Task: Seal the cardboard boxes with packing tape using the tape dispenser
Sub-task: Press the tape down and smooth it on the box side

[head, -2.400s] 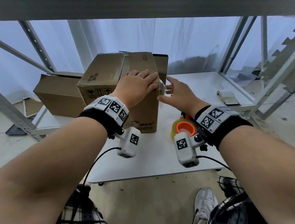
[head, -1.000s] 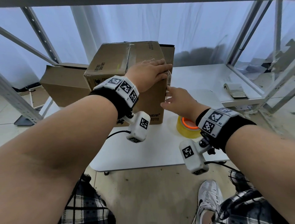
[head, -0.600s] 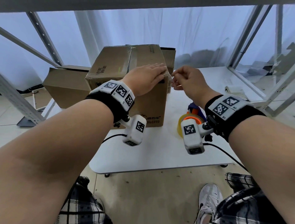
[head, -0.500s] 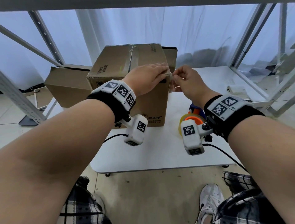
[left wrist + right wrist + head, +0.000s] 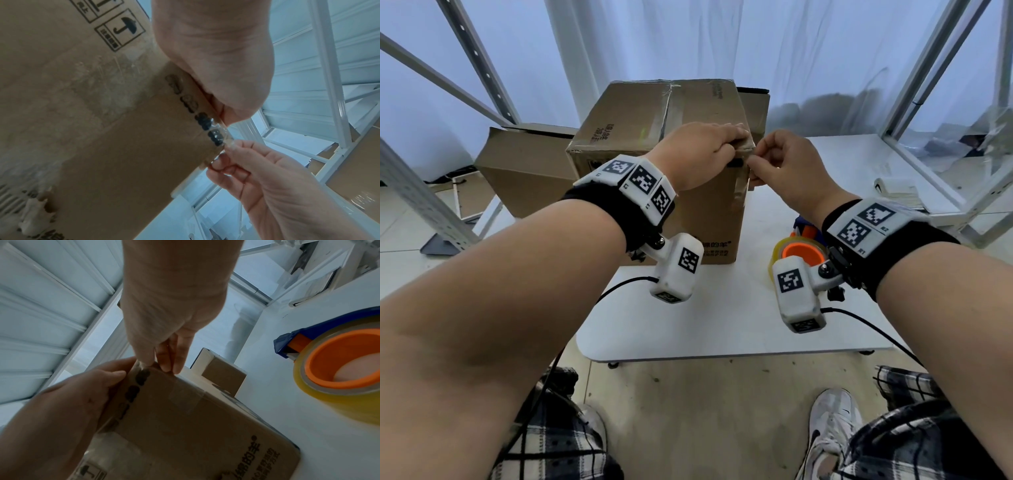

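While both forearms reach up from the lower corners of the head view, the hands meet at the box's near upper right corner, just above frame centre.

Left hand: the left hand (image 5: pixel 697 154) lies palm down on the box (image 5: pixel 654 137) top, fingers bent over the right edge and pressing the tape end (image 5: pixel 223 134) against the cardboard; it grips nothing round.

Left arm: it runs bare from the lower left of the head view, rising to the centre, with a black band and a white marker block at the wrist.

Right hand: the right hand (image 5: pixel 789 168) sits just right of the left one, knuckles up, fingers curled. In the left wrist view the fingertips (image 5: pixel 230 152) pinch the clear tape end at the box's edge.

Right arm: it comes in from the lower right of the head view, angled toward the centre, wrist slightly above the dispenser.

Box: it stands upright on the white table (image 5: pixel 722 325), centre of the head view, flaps shut, with a tape strip along the top seam.

Second box: a second box (image 5: pixel 524 171) lies left of and behind the first, at centre left.

Dispenser: the dispenser (image 5: pixel 799 250), blue with an orange hub and a yellowish roll, rests on the table right of the box, partly hidden behind the right wrist; no hand touches it.

Notebook: a notebook (image 5: pixel 897 192) lies at the right edge of the head view, well apart from the hands.
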The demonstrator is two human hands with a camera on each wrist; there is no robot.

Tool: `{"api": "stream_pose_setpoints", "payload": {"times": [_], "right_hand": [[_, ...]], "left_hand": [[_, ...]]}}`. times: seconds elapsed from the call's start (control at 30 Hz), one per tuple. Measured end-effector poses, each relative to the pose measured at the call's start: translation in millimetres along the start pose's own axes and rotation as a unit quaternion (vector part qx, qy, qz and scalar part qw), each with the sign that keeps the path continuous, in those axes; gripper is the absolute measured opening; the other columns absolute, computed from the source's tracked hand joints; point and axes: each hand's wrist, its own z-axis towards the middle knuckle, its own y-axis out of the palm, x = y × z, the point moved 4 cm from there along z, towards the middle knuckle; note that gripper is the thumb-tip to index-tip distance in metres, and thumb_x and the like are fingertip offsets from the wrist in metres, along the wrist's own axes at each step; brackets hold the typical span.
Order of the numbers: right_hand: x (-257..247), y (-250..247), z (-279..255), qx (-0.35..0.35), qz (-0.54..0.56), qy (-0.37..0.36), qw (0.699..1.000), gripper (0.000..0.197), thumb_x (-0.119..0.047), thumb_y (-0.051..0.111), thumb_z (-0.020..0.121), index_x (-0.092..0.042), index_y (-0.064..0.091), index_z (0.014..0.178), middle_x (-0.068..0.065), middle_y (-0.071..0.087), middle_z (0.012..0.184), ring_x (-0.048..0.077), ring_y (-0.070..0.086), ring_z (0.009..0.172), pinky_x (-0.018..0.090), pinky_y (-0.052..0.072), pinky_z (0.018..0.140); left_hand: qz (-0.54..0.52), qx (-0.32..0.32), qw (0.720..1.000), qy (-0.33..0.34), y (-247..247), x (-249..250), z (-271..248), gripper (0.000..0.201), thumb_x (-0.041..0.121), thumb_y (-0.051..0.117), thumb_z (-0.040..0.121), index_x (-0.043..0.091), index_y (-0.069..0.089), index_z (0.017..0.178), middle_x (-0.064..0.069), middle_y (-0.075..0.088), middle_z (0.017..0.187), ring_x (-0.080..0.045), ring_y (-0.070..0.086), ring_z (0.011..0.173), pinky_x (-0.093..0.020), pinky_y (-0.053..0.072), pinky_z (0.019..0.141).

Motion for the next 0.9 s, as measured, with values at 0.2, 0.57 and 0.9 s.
{"api": "stream_pose_setpoints", "payload": {"times": [0.2, 0.57, 0.9], "right_hand": [[-9.0, 8.9, 2.5, 0.042, -0.06, 0.013, 0.997, 0.018, -0.017, 0.064, 0.077, -0.013, 0.046, 0.078, 0.005, 0.054, 0.07, 0.035, 0.062, 0.076, 0.044, 0.057, 0.068], [-2.4, -7.9, -0.4, -0.077, 0.055, 0.02, 0.995, 0.008, -0.009, 0.062, 0.091, -0.009, 0.055, 0.087, 0.015, 0.065, 0.078, 0.017, 0.067, 0.072, 0.037, 0.059, 0.076], [-3.1, 17.3, 6.9, -0.003, -0.026, -0.017, 1.0, 0.046, -0.033, 0.08, 0.074, -0.023, 0.036, 0.072, 0.009, 0.055, 0.071, 0.021, 0.055, 0.062, 0.025, 0.049, 0.056]], "left_hand": [[-0.015, -0.03, 0.999, 0.004, -3.1, 1.6, -2.0, 0.05, 0.016, 0.039, 0.096, 0.023, 0.038, 0.145, 0.004, 0.04, 0.149, -0.017, 0.036, 0.136, -0.027, 0.027, 0.109], [0.018, -0.043, 0.998, 0.043, 1.4, -0.8, -6.4, 0.067, 0.018, 0.052, 0.088, 0.021, 0.027, 0.15, 0.006, 0.026, 0.156, -0.01, 0.022, 0.143, -0.019, 0.014, 0.111], [0.033, -0.037, 0.997, 0.06, 0.7, -10.2, -7.6, 0.072, 0.023, 0.058, 0.083, 0.023, 0.028, 0.149, 0.003, 0.031, 0.154, -0.012, 0.03, 0.139, -0.021, 0.023, 0.108]]}}
